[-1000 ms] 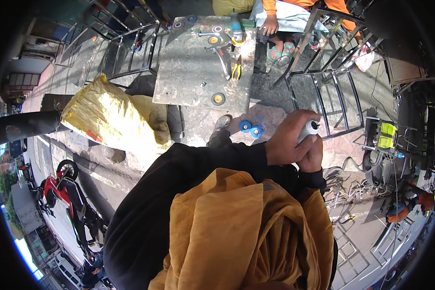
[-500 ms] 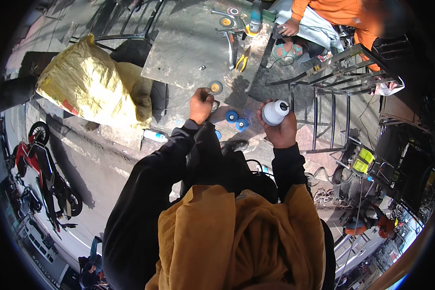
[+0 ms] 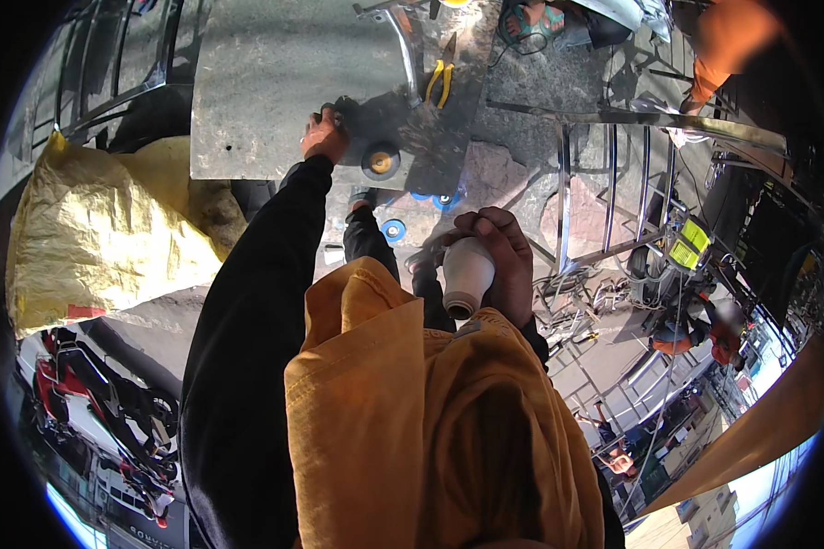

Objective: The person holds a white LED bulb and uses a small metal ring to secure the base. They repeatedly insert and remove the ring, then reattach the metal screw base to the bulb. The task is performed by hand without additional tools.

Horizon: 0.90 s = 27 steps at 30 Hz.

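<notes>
A white bottle point(image 3: 470, 271) is gripped in my right hand point(image 3: 510, 261), close to my chest, its narrow neck tilted down toward me. My left hand point(image 3: 326, 135) reaches over the grey metal sheet point(image 3: 275, 82), fingers curled at a small dark thing that I cannot make out. Just right of that hand, a dark disc with an orange centre point(image 3: 381, 162) lies near the sheet's front edge. Below the edge are blue discs, one with a pale centre point(image 3: 394, 231), others partly hidden under the sheet's edge.
Yellow-handled pliers point(image 3: 440, 84) and a bent metal bar point(image 3: 403, 50) lie farther back. A yellow sack point(image 3: 110, 229) stands at left, a welded steel frame point(image 3: 604, 183) at right. A person in orange point(image 3: 732, 37) is at the far right; a red motorcycle point(image 3: 73, 384) stands lower left.
My left hand has moved forward and left over the metal sheet. My right hand has drawn the bottle closer to my chest and tipped it. The whole view has shifted.
</notes>
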Each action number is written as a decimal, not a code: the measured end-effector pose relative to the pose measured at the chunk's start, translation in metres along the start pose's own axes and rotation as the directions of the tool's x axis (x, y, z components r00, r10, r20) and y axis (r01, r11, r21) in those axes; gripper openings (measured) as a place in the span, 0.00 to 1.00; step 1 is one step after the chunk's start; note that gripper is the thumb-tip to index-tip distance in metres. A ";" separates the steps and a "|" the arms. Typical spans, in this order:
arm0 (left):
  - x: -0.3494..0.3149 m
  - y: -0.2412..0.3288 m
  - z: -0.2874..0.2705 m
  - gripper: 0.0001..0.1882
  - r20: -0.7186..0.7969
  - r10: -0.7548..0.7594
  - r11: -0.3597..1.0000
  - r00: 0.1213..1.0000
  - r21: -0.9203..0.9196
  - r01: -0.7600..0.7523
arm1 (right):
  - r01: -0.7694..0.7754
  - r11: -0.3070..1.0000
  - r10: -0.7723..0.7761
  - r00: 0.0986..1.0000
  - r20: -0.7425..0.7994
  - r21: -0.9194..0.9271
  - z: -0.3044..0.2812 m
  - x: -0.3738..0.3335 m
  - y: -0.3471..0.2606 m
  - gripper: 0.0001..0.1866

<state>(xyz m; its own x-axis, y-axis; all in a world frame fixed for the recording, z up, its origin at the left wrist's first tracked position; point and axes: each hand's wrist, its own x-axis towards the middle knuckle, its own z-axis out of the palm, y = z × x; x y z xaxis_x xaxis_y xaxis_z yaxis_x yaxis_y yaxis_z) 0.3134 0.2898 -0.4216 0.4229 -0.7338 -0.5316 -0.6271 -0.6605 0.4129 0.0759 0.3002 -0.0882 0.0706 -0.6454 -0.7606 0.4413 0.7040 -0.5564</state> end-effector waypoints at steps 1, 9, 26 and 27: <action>0.005 0.001 0.004 0.23 -0.005 -0.004 0.999 1.000 0.053 0.004 | 0.009 1.000 -0.009 1.000 -0.006 0.008 0.000 0.002 -0.001 0.09; -0.057 0.083 -0.049 0.12 0.175 0.249 0.549 0.952 -0.836 0.010 | -0.017 0.961 0.016 1.000 0.005 0.277 -0.027 0.002 -0.030 0.04; -0.362 0.345 -0.248 0.20 0.227 0.842 -0.113 0.489 -0.812 0.572 | 0.608 0.778 -0.622 0.714 0.322 0.156 -0.056 -0.180 -0.175 0.07; -0.369 0.352 -0.245 0.20 0.245 0.840 -0.084 0.484 -0.823 0.562 | 0.650 0.746 -0.656 0.677 0.332 0.147 -0.064 -0.192 -0.177 0.07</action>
<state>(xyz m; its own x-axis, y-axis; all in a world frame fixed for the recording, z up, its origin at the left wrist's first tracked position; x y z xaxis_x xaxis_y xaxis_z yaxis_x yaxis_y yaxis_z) 0.0968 0.2895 0.1009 -0.4827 -0.8710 -0.0913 0.8285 -0.4879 0.2747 -0.0727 0.3187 0.1347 0.0555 -0.9977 -0.0389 0.5065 0.0617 -0.8601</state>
